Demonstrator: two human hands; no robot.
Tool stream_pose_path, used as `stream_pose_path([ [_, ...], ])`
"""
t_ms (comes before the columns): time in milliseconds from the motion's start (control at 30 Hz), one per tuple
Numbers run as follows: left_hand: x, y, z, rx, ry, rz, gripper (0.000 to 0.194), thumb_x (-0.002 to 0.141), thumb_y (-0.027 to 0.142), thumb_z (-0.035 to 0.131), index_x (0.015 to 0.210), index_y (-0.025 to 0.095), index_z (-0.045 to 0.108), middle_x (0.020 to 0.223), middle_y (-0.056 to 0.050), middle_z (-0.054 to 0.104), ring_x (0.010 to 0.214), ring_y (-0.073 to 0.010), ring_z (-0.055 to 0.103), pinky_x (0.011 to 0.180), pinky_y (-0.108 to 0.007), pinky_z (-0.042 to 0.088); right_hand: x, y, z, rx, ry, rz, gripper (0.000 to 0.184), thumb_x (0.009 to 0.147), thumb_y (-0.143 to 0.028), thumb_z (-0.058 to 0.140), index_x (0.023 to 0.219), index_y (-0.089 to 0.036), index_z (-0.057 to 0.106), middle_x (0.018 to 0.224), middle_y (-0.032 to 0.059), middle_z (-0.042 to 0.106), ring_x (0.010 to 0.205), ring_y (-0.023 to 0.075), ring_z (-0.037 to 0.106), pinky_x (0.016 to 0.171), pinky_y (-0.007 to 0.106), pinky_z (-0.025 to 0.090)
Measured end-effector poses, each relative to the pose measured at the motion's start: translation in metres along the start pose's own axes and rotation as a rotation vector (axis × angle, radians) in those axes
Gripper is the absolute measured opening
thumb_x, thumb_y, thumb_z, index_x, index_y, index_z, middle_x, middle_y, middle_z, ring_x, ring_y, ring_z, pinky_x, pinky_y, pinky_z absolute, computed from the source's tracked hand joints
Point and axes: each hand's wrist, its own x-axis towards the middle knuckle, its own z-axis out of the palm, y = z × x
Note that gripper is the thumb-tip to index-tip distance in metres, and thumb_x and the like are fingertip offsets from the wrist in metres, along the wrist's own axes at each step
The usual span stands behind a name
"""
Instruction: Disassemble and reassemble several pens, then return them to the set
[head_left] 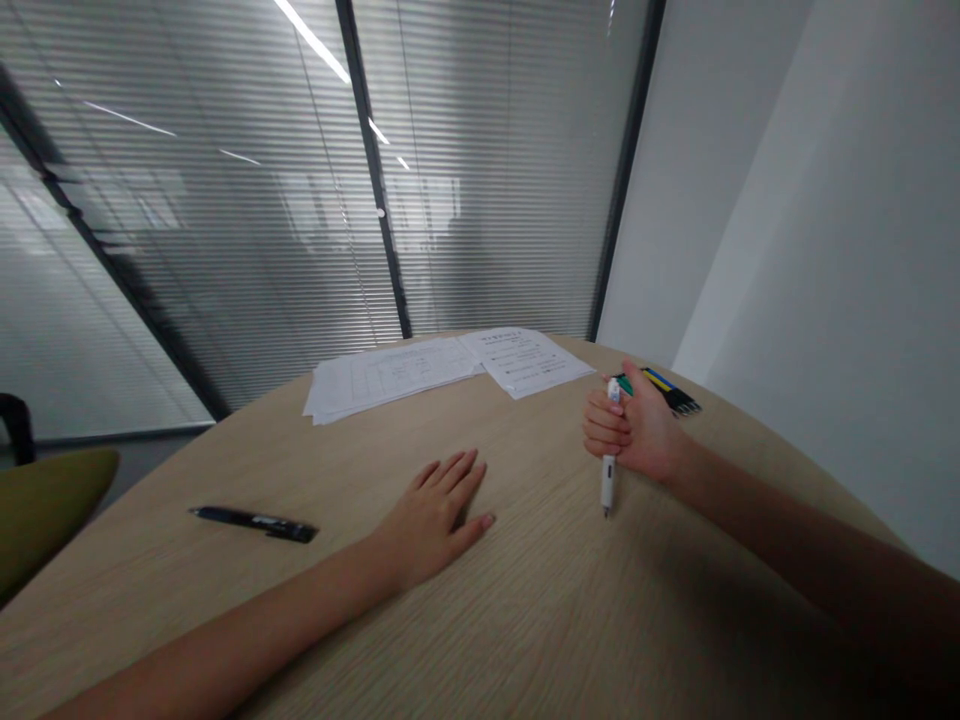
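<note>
My right hand (634, 425) is wrapped in a fist around a white pen (608, 485), thumb raised near its top. The pen stands nearly upright with its tip pointing down, close to the tabletop; I cannot tell whether the tip touches. Palm down on the wood, my left hand (435, 515) lies flat with its fingers stretched out and nothing in it. A black pen (255, 522) rests on the table to the left of that hand, beyond the forearm.
Printed paper sheets (397, 378) and another sheet (529, 360) lie at the far side of the round wooden table (540, 600). Several dark pens or markers (679, 393) sit behind my right hand. A green chair (52, 500) stands at the left; blinds and a white wall rise beyond.
</note>
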Motion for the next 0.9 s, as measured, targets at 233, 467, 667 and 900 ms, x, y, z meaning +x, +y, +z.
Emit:
stream_pose_path([
  [233, 0.000, -0.001, 0.000, 0.007, -0.003, 0.002, 0.062, 0.083, 0.052, 0.024, 0.131, 0.011, 0.025, 0.138, -0.013, 0.020, 0.125, -0.0228, 0.019, 0.100, -0.041, 0.019, 0.000, -0.002, 0.001, -0.007, 0.009, -0.016, 0.051, 0.081, -0.052, 0.018, 0.043, -0.019, 0.027, 0.033, -0.0067, 0.019, 0.029, 0.0063, 0.015, 0.032, 0.019, 0.022],
  [467, 0.001, 0.000, -0.002, 0.001, 0.000, -0.004, 0.061, 0.083, 0.051, 0.026, 0.130, 0.011, 0.027, 0.137, -0.013, 0.021, 0.125, -0.0231, 0.020, 0.100, -0.042, 0.020, 0.000, -0.002, 0.000, -0.010, -0.008, -0.068, 0.044, 0.080, -0.038, 0.023, 0.040, -0.019, 0.025, 0.032, -0.0072, 0.015, 0.028, 0.0067, 0.010, 0.029, 0.019, 0.020],
  [667, 0.000, 0.001, -0.002, 0.013, 0.000, 0.005, 0.061, 0.084, 0.050, 0.025, 0.129, 0.010, 0.028, 0.137, -0.014, 0.023, 0.125, -0.0229, 0.020, 0.100, -0.042, 0.021, 0.001, 0.000, -0.001, -0.018, -0.024, -0.083, 0.046, 0.081, -0.037, 0.020, 0.039, -0.020, 0.022, 0.032, -0.0072, 0.012, 0.027, 0.0071, 0.009, 0.028, 0.020, 0.019],
  [900, 0.000, 0.002, -0.003, -0.022, 0.001, -0.011, 0.060, 0.083, 0.049, 0.029, 0.128, 0.011, 0.030, 0.137, -0.014, 0.023, 0.125, -0.0244, 0.020, 0.100, -0.042, 0.020, 0.003, 0.002, -0.009, -0.023, -0.070, 0.017, 0.059, 0.074, -0.068, 0.016, 0.042, -0.019, 0.023, 0.033, -0.0085, 0.016, 0.029, 0.0051, 0.009, 0.029, 0.018, 0.020],
])
